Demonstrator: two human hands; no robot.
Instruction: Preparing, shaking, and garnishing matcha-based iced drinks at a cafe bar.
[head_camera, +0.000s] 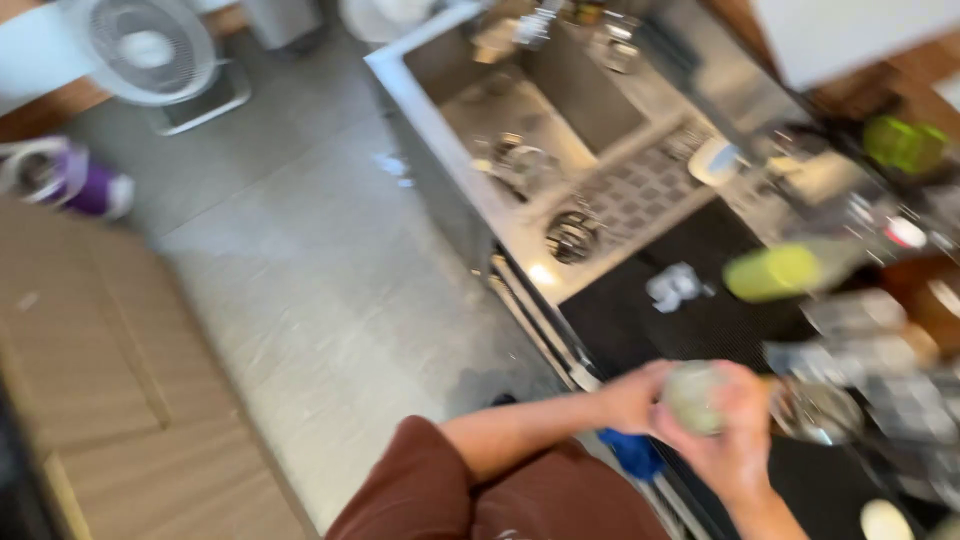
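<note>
Floor is pale grey tile w/ soft light on it, filling the middle of the view. A white fan stands at 11 o'clock, a purple and white thing lies at 9 o'clock, and a light wood cabinet sits at 8 o'clock. A steel sink is at 1 o'clock, w/ a black counter mat at 3 o'clock; all blurry.

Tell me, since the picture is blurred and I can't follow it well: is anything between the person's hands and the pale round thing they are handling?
Nothing visible is. Both the left hand and the right hand are closed directly around the pale round thing, above the dark counter mat. Blur hides what the thing is.
</note>
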